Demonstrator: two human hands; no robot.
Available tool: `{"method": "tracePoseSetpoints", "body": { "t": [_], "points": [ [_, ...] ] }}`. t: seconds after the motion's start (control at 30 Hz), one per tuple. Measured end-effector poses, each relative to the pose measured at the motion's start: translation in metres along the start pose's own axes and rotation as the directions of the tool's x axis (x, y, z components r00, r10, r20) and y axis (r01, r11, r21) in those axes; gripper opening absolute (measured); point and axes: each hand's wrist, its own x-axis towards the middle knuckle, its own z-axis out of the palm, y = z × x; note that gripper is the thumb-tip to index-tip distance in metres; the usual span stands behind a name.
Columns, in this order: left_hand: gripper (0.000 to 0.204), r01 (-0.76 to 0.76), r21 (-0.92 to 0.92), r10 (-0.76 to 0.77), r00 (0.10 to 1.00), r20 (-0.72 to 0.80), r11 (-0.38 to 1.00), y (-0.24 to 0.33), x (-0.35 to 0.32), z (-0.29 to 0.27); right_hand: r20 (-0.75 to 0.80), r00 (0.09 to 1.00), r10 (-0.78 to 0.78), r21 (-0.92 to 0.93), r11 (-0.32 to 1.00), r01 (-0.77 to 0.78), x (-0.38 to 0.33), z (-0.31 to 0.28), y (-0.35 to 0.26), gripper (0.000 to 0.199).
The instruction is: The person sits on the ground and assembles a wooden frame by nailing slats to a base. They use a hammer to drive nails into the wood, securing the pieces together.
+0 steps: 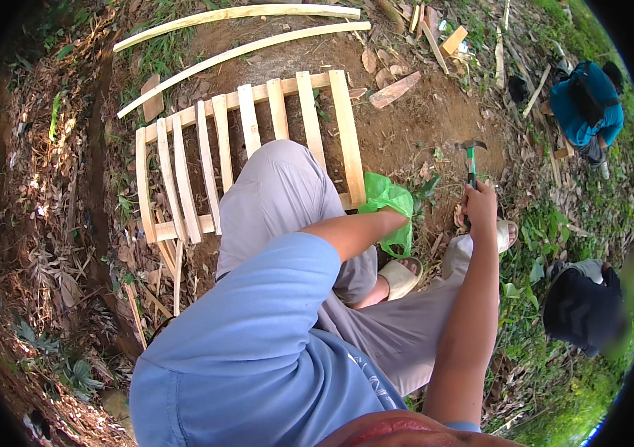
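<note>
My right hand (480, 203) is closed around the grip of a claw hammer (471, 162), which has a green and dark handle and points its metal head away from me. My left hand (393, 216) reaches into a thin green plastic bag (391, 197), and the bag hides its fingers. Beside that bag lies a slatted wooden frame (348, 138), made of several pale strips set across two long rails. My bent knee covers part of the frame's near side.
Two long pale wooden strips (246, 49) lie beyond the frame. Wood offcuts (395, 89) are scattered on the dirt at the far side. To the right, one person in teal (589, 104) and another in dark clothing (584, 305) are on the grass.
</note>
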Motion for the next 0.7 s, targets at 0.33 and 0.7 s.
{"method": "tracePoseSetpoints", "body": {
  "t": [0.33, 0.7],
  "points": [
    [0.01, -0.049, -0.067, 0.049, 0.999, 0.006, 0.997, 0.079, -0.164, -0.184, -0.054, 0.998, -0.03, -0.032, 0.999, 0.028, 0.015, -0.041, 0.034, 0.014],
    [0.018, -0.201, -0.952, -0.623, 0.722, -0.302, 0.229, -0.091, -0.438, -0.22, -0.193, 0.979, 0.069, 0.44, 0.898, 0.024, -0.056, -0.091, 0.033, 0.013]
  ]
}}
